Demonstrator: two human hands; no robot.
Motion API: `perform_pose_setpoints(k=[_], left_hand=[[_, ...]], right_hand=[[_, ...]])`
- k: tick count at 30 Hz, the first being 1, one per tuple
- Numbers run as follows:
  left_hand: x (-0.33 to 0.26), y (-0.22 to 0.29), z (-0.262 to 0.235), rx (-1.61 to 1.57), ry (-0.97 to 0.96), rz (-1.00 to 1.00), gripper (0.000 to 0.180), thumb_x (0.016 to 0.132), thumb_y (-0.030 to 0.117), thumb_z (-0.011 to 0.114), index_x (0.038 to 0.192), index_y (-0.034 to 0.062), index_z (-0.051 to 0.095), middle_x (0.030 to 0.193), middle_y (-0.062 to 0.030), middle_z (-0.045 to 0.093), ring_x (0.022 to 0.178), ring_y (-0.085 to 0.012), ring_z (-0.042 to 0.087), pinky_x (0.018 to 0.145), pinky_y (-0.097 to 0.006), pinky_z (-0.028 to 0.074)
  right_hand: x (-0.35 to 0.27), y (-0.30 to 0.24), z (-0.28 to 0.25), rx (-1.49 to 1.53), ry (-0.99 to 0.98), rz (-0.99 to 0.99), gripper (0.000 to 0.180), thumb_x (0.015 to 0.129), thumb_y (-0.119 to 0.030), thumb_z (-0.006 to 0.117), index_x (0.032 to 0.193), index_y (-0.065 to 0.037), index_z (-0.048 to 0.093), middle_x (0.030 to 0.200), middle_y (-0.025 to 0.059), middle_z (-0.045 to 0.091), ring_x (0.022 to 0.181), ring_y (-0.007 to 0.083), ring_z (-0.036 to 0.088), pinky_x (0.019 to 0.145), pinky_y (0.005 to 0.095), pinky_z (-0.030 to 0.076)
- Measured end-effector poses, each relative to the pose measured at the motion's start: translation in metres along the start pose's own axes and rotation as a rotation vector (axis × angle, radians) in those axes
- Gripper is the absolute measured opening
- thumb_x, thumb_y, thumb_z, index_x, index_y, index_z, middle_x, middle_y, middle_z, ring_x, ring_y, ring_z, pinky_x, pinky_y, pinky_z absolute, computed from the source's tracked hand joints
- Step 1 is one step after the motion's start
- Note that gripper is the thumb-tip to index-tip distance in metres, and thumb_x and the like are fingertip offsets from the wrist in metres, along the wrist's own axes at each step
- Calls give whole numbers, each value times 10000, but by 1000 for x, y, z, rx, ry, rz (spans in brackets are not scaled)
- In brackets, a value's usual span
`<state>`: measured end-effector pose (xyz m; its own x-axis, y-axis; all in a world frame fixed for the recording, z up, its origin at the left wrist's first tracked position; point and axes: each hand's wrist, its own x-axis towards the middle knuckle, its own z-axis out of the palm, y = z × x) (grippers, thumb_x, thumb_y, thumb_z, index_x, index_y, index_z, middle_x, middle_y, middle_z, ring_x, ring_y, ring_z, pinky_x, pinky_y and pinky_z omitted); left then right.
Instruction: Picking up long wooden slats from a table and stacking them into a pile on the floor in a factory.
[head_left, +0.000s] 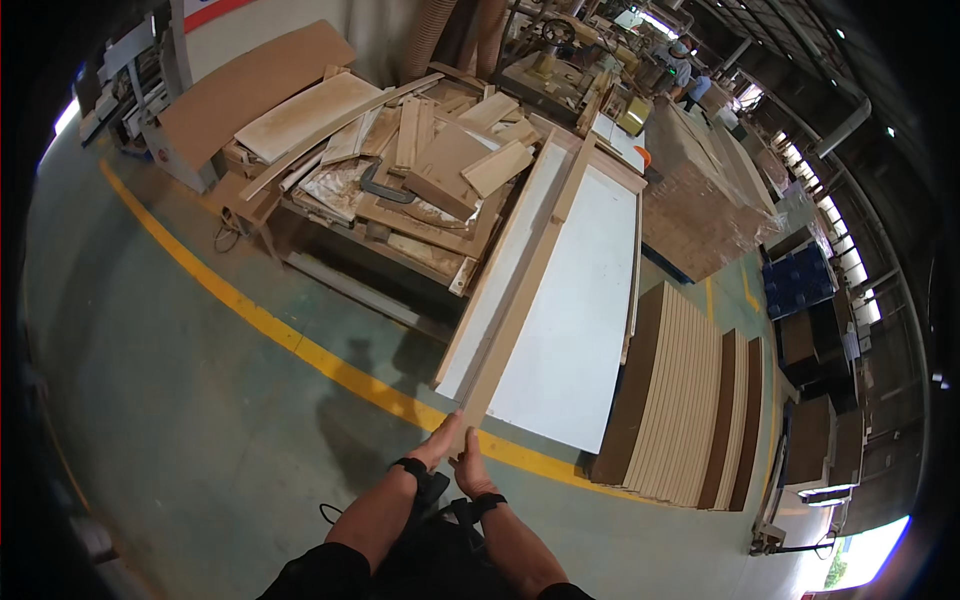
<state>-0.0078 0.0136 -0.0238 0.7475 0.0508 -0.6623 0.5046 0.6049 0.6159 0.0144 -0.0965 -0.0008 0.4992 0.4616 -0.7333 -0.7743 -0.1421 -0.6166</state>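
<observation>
A long, narrow light-brown wooden board (513, 325) stretches away from me over a white-topped table (570, 330). Its near end sticks out past the table's front edge. My left hand (437, 443) presses against the left side of that end, and my right hand (469, 470) is on its right side, so the board sits between them. Both hands look closed on it, though parts of the fingers are hidden. Dark bands circle both wrists.
Left of the table, a bench bears a heap of wood offcuts (440, 165) with a dark metal clamp (386, 186). A stack of brown panels (680, 400) stands at the right. Beyond it is a large wrapped stack (700, 190). A yellow line (260, 318) crosses the green floor. People (680, 70) work far off.
</observation>
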Motion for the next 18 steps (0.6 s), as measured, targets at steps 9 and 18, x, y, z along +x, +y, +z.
perform_pose_setpoints(k=[9,18], left_hand=[[-15,-42,-45,-14,190,61,726,994,659,295,1395,81,475,1373,-74,505,1284,-207,441,1096,-444,297],[-78,-15,-96,-296,163,-96,858,973,686,323,1498,8,296,1466,-173,436,1389,-307,370,1119,-478,287]], right_hand=[[-5,15,-37,53,115,-74,817,955,-714,299,1504,-110,334,1452,111,450,1295,300,402,1053,478,326],[-39,39,-106,239,194,-35,786,993,-636,281,1500,-36,309,1378,177,489,1186,323,499,1007,466,411]])
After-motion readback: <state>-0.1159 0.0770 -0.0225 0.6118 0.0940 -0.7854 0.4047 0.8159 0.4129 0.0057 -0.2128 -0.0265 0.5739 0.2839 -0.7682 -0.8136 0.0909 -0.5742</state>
